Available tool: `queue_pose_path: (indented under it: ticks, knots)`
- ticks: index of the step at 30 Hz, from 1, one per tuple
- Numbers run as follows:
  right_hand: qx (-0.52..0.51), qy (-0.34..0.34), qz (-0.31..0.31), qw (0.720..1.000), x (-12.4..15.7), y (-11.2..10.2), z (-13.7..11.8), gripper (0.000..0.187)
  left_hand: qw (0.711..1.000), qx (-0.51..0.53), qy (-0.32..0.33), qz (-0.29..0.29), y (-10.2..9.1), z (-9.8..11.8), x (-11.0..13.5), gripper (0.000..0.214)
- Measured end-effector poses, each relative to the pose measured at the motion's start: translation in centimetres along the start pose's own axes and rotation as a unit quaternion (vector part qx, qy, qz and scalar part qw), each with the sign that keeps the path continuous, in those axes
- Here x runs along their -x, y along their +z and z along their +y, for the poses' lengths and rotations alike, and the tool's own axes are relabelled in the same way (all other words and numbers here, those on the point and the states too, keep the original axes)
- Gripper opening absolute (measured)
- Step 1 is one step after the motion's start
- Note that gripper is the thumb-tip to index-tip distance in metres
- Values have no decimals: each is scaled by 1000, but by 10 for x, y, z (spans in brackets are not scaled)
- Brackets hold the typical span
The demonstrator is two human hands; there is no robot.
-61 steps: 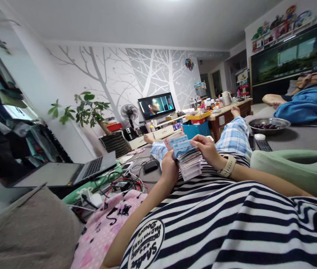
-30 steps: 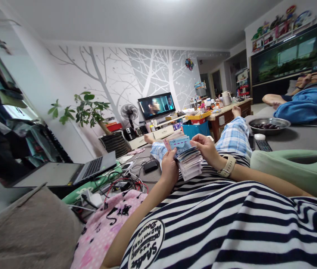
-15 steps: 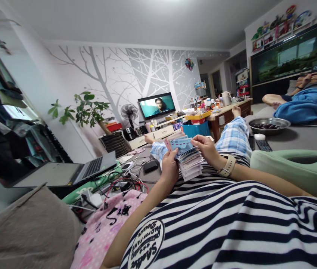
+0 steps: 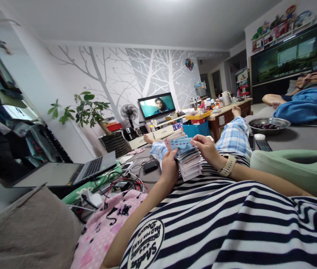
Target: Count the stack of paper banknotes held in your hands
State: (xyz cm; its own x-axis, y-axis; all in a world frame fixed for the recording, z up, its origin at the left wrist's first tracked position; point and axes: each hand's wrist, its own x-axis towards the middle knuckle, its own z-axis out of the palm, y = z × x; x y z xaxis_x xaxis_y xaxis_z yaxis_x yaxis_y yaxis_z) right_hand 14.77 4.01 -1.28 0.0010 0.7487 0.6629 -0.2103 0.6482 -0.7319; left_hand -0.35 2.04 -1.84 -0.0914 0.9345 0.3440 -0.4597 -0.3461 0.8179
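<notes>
My left hand (image 4: pixel 170 166) is closed around the lower left edge of a thick, fanned stack of printed paper cards (image 4: pixel 189 163), thumb on top. White and greyish edges spread toward my belly, and pinkish ones stick out at the upper left. On top lies a light blue card (image 4: pixel 181 142) with a dark dashed line; its small print is too fine to read. Thumb and fingers of my right hand (image 4: pixel 205 146) pinch the right end of this blue card. A pale watch sits on the right wrist. The stack is held above my lap, over the striped shirt.
To the left, an open laptop (image 4: pixel 95 168) stands by tangled cables (image 4: pixel 121 184) and a pink blanket (image 4: pixel 110 224). On the right are a green cushion (image 4: pixel 287 168), a remote (image 4: pixel 264 145) and a metal bowl (image 4: pixel 283 122) of dark round fruit. Another person sits beyond a blue cloth (image 4: pixel 304 106).
My hands and the stack stay almost still, both hands keeping their hold. The picture on the television has shifted slightly.
</notes>
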Motion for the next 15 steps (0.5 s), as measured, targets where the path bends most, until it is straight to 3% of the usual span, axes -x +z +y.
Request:
queue_pose_path:
  ticks: [11,15]
  knots:
    - [-5,1,-5,1000,0,0,1,36,1000,7,-6,7,3,2,1,26]
    - [-3,-3,-3,1000,0,0,1,35,998,-52,27,40,-5,-4,-7,21]
